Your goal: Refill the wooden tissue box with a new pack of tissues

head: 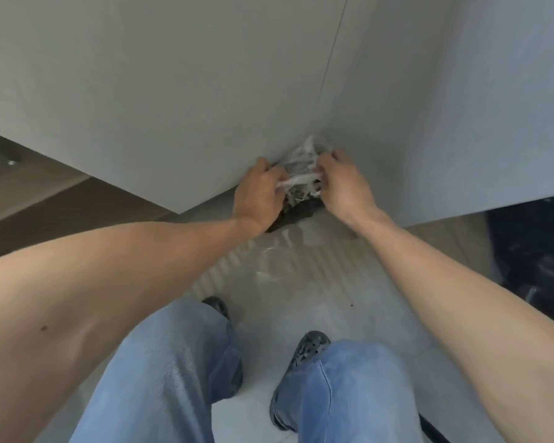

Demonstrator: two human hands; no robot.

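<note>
Both my hands reach down into a corner between grey panels. My left hand [258, 193] and my right hand [343, 183] each grip a crumpled clear plastic wrapper [301, 155]. A white strand of the wrapper is stretched between them. Just below the wrapper is a dark opening [298, 211], partly hidden by my hands. I cannot tell what the wrapper holds. The wooden tissue box and the tissues are not in view.
A large grey panel [141, 107] on the left meets another grey panel [445, 123] on the right at the corner. A translucent ribbed surface [269, 266] lies under my hands. A black bag [538, 251] sits at the right. My legs in jeans and dark shoes stand on pale tiles [256, 321].
</note>
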